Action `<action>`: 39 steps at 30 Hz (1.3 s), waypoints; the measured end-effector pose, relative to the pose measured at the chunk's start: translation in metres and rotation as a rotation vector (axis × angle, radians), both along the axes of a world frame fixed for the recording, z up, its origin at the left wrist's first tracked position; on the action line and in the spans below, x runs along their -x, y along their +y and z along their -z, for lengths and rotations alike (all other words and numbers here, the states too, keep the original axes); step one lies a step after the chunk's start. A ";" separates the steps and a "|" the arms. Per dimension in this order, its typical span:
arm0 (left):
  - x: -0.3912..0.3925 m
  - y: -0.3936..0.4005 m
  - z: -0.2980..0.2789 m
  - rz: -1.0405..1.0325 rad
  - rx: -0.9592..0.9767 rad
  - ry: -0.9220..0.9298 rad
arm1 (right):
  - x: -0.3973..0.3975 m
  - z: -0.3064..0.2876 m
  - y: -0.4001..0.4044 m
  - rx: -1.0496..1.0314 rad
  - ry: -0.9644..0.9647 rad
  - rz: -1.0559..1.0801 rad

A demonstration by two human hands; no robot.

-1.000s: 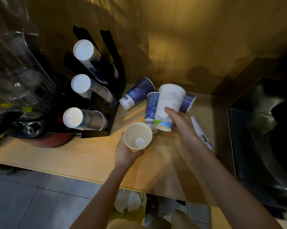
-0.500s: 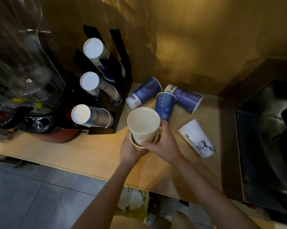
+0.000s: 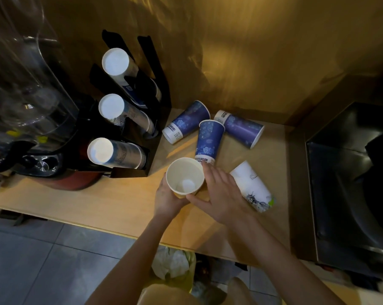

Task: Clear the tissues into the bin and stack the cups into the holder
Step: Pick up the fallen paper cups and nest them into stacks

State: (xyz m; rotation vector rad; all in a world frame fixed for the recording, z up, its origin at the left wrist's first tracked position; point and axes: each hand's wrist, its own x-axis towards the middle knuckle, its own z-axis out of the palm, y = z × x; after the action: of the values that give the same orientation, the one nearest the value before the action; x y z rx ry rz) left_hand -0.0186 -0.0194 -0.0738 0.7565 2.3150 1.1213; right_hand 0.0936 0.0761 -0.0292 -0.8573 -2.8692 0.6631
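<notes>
My left hand (image 3: 166,200) grips a stack of nested white paper cups (image 3: 184,175), mouth up, above the wooden counter (image 3: 93,205). My right hand (image 3: 222,194) is beside the stack with fingers spread and holds nothing; its thumb lies near the stack's base. Three blue cups (image 3: 186,122) (image 3: 209,139) (image 3: 241,129) lie on their sides behind my hands. A white printed cup (image 3: 252,186) lies to the right. The black cup holder (image 3: 162,102) at the left carries three cup stacks (image 3: 115,61). Crumpled tissues (image 3: 171,262) sit in the bin (image 3: 187,280) under the counter.
A clear-jug machine with a dark base (image 3: 34,159) stands left of the holder. A dark metal basin (image 3: 351,183) borders the counter on the right. The golden wall (image 3: 252,51) closes the back. Grey floor tiles (image 3: 32,260) lie below the counter edge.
My right hand lifted a white cup from the pile, pushed it into the cup in my left hand, then let go and opened beside it. The printed white cup now lies uncovered.
</notes>
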 end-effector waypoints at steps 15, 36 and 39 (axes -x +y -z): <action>0.000 -0.003 0.002 -0.025 -0.017 -0.018 | -0.044 0.030 0.055 0.181 -0.187 0.403; -0.002 -0.001 0.001 -0.022 -0.027 0.010 | 0.018 -0.003 -0.015 0.459 0.469 0.165; -0.002 -0.001 0.001 -0.023 -0.030 0.013 | 0.017 0.002 -0.013 0.343 0.428 0.155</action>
State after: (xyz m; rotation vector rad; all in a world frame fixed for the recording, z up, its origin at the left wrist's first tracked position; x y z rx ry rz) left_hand -0.0166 -0.0201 -0.0752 0.7525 2.3277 1.1666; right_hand 0.0765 0.0632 -0.0308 -0.8380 -2.3217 1.1767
